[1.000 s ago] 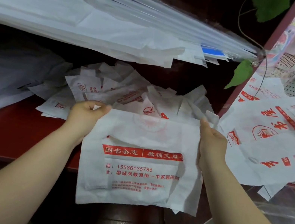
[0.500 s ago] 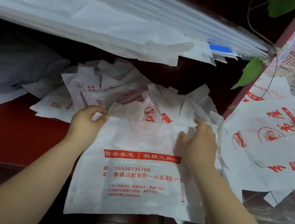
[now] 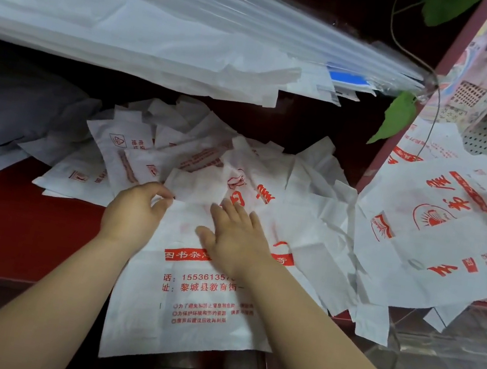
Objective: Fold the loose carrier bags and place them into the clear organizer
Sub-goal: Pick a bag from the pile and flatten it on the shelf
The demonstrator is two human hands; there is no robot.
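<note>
The overhead stack (image 3: 132, 34) of white sheets lies above and behind the printed bag (image 3: 179, 319). The red table (image 3: 17, 225) carries the printed bag, and the bag's lower half overhangs the front edge. The loose pile (image 3: 176, 153) of carrier bags lies just behind the printed bag, touching its upper edge. A second spread of bags (image 3: 435, 250) lies to its right. A clear panel (image 3: 431, 364) shows to the lower right of the printed bag; whether it is the organizer cannot be told.

The right hand (image 3: 235, 241) rests flat on the bag's upper middle, grip spread. The left hand (image 3: 132, 216) pinches the bag's upper left corner between thumb and fingers.

Probable faults:
- The overhanging film slides off the table if the right hand lifts.
- The uneven pile at the upper edge skews the fold.
- Neighbouring bags drag along.
</note>
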